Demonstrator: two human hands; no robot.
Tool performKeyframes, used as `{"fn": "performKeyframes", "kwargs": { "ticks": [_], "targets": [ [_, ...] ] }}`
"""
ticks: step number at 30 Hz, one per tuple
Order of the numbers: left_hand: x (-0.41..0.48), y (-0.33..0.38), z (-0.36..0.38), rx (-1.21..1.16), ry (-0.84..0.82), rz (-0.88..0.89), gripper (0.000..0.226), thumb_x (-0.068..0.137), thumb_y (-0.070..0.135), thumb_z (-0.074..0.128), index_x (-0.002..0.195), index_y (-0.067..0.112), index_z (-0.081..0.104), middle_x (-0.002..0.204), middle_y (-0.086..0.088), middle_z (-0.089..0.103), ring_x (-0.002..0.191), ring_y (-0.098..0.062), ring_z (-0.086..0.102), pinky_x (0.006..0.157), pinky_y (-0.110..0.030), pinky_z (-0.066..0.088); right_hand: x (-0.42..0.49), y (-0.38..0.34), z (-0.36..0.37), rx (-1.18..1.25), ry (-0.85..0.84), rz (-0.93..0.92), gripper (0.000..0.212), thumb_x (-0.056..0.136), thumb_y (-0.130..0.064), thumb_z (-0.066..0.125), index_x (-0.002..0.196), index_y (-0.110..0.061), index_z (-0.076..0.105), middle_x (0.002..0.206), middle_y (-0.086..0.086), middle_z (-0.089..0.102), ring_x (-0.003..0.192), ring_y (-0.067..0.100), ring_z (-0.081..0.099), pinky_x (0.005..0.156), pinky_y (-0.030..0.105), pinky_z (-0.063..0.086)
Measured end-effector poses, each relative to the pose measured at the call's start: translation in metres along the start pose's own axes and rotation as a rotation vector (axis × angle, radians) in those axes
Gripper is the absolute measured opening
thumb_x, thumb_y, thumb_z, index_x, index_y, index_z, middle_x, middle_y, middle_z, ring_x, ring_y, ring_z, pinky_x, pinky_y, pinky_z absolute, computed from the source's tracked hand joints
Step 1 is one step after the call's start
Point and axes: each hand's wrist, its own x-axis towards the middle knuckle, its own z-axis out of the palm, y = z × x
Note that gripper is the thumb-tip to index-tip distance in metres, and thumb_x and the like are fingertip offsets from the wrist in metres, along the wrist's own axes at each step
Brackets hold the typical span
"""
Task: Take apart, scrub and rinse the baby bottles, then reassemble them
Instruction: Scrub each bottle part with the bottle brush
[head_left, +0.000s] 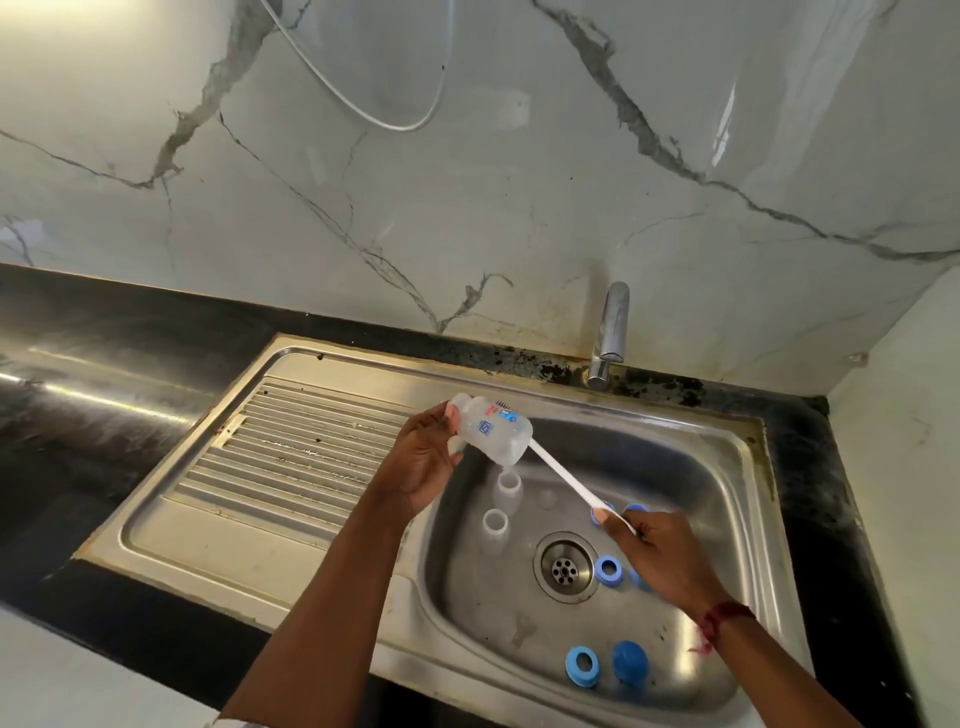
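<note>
Clear plastic bottle (488, 434) hangs tilted over the steel sink (675, 457), my left hand (423, 462) curled round its base. My right hand (670, 564) pinches the end of the white brush (563, 483), whose head is inside the bottle. Two open bottles (494, 527) stand in the basin, blue rings (606, 569) and a blue cap (629, 660) nearby.

Soft, even light is filling the scene, with a warm glow creeping in at the top left of the marble wall (467, 208). Glare is streaking along the black countertop (130, 332) and glinting on the wall's upper right. The steel sink (218, 540) is shining dully, its basin holding soft shadow. Wide-angle distortion is bending the counter edges. Print on the baby bottle (491, 428) is blurring slightly.
</note>
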Motion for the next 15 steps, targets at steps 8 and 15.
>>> {"fn": "performKeyframes", "kwargs": {
  "ticks": [8,15],
  "targets": [
    [-0.01,-0.033,0.026,-0.188,0.211,-0.084,0.024,0.076,0.032,0.07,0.097,0.02,0.073,0.098,-0.001,0.075,0.103,-0.02,0.064,0.092,-0.042,0.036,-0.005,0.0,0.012,0.083,-0.036,0.181,0.059,0.09,-0.058,0.052,0.055,-0.011,0.05,0.046,-0.003,0.045,0.044,0.007,0.041,0.05,0.02,0.039],
    [-0.006,-0.035,0.03,-0.237,0.376,-0.058,0.013,0.099,0.026,0.056,0.098,0.02,0.067,0.087,0.002,0.077,0.098,-0.02,0.064,0.089,-0.04,0.043,-0.011,-0.019,0.044,0.024,-0.059,0.228,0.059,0.096,-0.056,0.049,0.052,-0.018,0.035,0.042,-0.008,0.036,0.043,0.005,0.034,0.047,0.017,0.031]
  ]
}}
